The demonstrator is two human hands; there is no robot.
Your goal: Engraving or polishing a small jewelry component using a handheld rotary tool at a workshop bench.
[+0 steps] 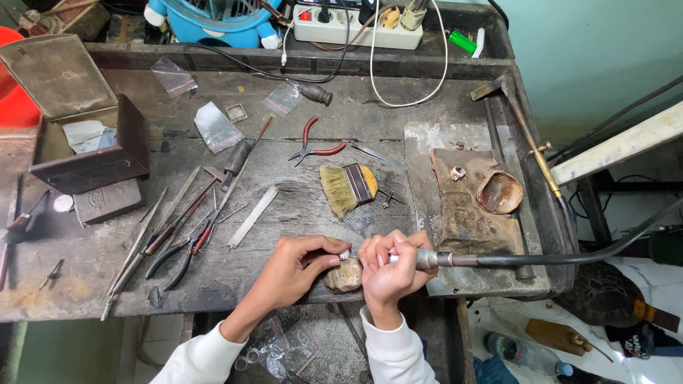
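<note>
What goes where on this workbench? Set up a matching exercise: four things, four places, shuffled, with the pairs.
Things:
1. brush
2. red-handled pliers
3. rotary handpiece
4. power strip

Places:
A. back edge of the bench
B. in the right hand
C. middle of the bench, above the hands
D. just behind the brush

Pairs: 1-C, 2-D, 3-B, 4-A

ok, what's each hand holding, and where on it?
Left hand: fingertip grip on a small silver ring-like piece, pressed against the worn wooden peg. Right hand: fist around the front end of a metal rotary handpiece on a flexible shaft.
</note>
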